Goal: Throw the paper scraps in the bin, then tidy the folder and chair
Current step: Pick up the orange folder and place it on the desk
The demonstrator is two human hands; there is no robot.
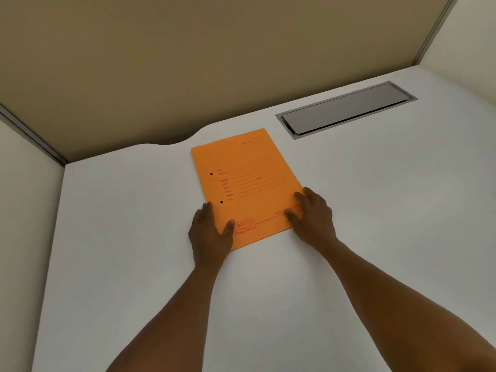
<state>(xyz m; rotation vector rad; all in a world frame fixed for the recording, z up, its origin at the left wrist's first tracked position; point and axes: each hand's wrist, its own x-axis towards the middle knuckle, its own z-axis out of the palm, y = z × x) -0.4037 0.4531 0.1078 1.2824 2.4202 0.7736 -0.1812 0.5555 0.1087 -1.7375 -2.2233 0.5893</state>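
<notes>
An orange folder (247,181) with red print and two punched holes lies closed and flat on the white desk (134,237), turned a little clockwise. My left hand (210,234) grips its near left corner, thumb on top. My right hand (312,217) rests on its near right corner with the fingers spread over the cover. No paper scraps, bin or chair are in view.
A grey metal cable flap (346,108) is set into the desk at the back right. Beige partition panels (214,63) close off the back, and white side panels stand left and right. The desk's back edge has a curved cut-out behind the folder.
</notes>
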